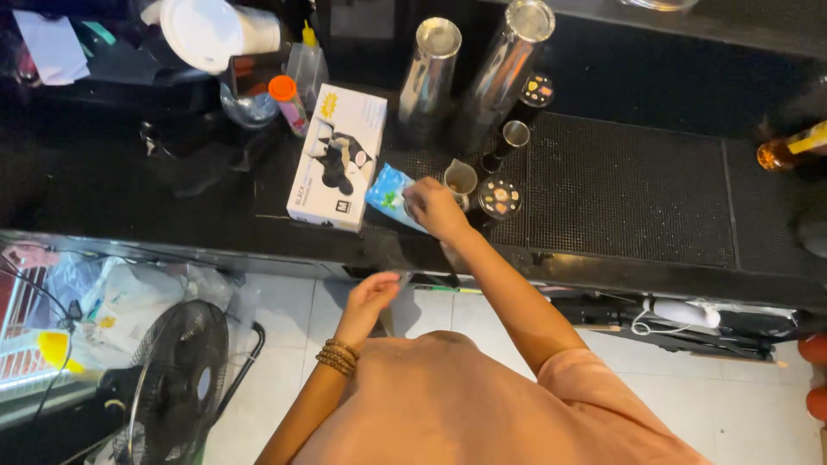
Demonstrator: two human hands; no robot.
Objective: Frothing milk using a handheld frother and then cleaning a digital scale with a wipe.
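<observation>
My right hand (435,207) reaches out over the black counter (155,189) and grips a small blue plastic packet (388,194) lying beside a white box (338,157) with a dark picture on it. A small metal jug (461,178) stands just behind the hand. My left hand (370,297) hangs below the counter's front edge, fingers loosely curled, with a thin object that I cannot make out at its fingertips. Beaded bracelets sit on that wrist.
Two tall steel shakers (431,73) (508,65) stand at the back on a black bar mat (629,189). Small round-lidded jars (500,198), an orange-capped bottle (289,103), a white lidded cup (215,34) and an amber bottle (788,151) surround them. A black floor fan (177,383) stands lower left.
</observation>
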